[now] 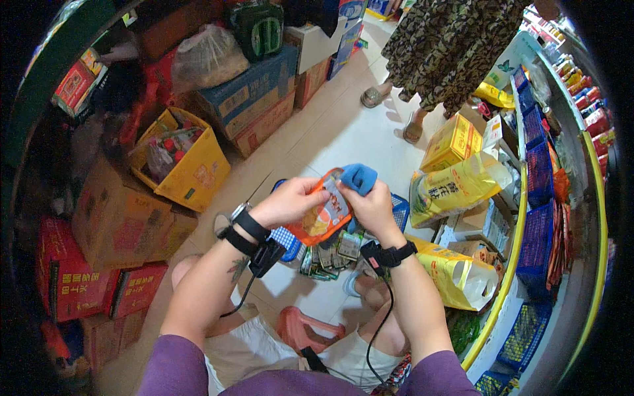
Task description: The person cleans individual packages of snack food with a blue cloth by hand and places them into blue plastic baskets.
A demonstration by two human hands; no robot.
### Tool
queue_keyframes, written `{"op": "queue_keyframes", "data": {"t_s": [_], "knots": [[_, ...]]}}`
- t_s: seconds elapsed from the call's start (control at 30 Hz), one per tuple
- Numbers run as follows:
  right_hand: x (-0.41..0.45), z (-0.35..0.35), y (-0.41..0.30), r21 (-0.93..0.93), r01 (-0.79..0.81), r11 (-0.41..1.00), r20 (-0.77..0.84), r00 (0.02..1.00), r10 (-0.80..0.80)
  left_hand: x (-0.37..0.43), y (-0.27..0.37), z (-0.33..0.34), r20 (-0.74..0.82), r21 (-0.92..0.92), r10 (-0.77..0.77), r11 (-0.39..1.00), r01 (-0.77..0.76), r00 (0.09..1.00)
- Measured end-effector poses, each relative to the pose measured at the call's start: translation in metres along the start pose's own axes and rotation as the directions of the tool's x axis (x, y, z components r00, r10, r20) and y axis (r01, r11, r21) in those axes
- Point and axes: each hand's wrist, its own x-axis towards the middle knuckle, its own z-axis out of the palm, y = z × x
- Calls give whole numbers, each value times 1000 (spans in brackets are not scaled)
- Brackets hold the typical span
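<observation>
An orange snack packet (324,210) with printed writing is held up between my two hands. My left hand (290,200) pinches its upper left edge between thumb and fingers. At its upper right, my right hand (369,205) grips the packet's edge and also a folded blue cloth (359,178), which rests over the fingers. Below the packet, several small green-edged packets (324,257) lie in a loose pile on the tiled floor. Parts of a blue plastic basket (287,243) show behind my hands and the packet, which hide the rest of it.
A person in a patterned skirt (450,49) stands ahead. Yellow printed bags (453,190) and a yellow carton (451,141) stand by the right shelf with blue baskets (537,242). Left are a yellow box (198,171) and stacked cartons (124,218). A pink plastic stool (292,329) is beneath me.
</observation>
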Motion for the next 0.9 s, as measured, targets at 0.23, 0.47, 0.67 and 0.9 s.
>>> {"op": "queue_keyframes", "data": {"t_s": [0.23,0.47,0.67,0.9], "knots": [[9,-24,-9,344,-178,922,-372,876,307,-8,26,-18,-325,-158,-14,987,-39,946],[6,-34,6,226,-71,971,-490,853,177,8,-39,-59,-564,-118,-90,993,27,821],[5,-39,-22,482,-73,873,-327,910,256,1,-188,-101,-783,64,-181,929,365,596],[-17,-72,-2,340,-112,934,-513,810,284,27,-265,-94,-828,114,-249,802,587,502]]}}
